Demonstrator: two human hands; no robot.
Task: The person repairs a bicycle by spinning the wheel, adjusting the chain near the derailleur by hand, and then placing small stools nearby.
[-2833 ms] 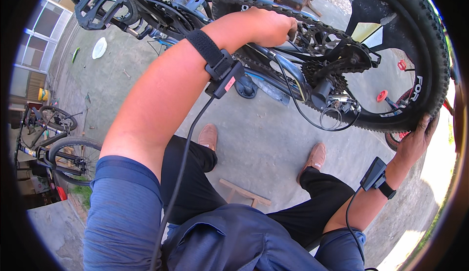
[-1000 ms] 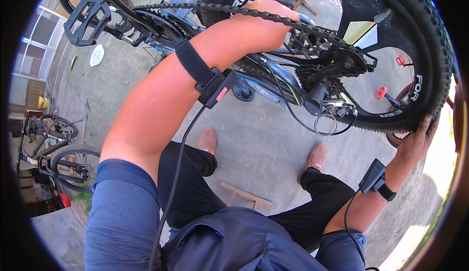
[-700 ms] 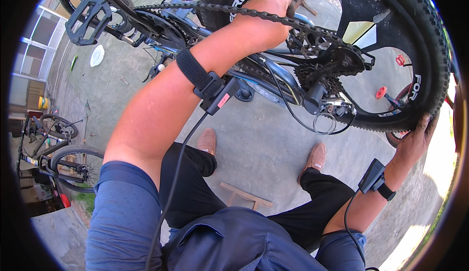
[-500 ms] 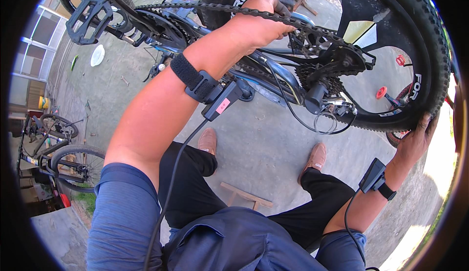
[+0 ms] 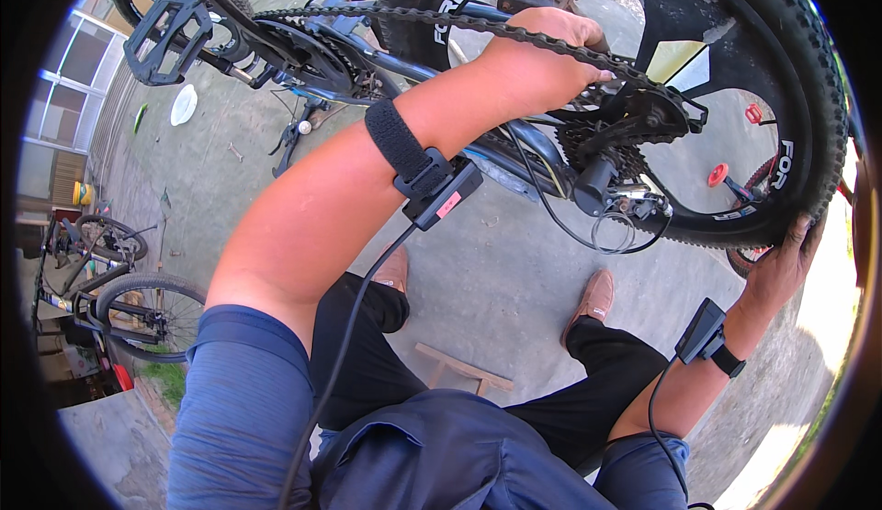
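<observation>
A bicycle's rear wheel, with broad black spokes, fills the upper right. My left hand reaches in behind the black chain, just left of the hub. Its fingers are curled, and whatever they hold is hidden by the hand and chain. My right hand grips the knobby tyre at its near right edge. Between the hands are the rear sprockets and the derailleur, with a loose loop of cable beside it. The chain runs left to the chainring.
A black pedal sticks out at the upper left. Another bicycle stands at the left, near a yellow bucket. A small wooden stand lies between my feet. A white disc-like thing rests on the concrete.
My left hand has moved right along the chain, closer to the hub. The right hand stays on the tyre, and the wheel looks unmoved.
</observation>
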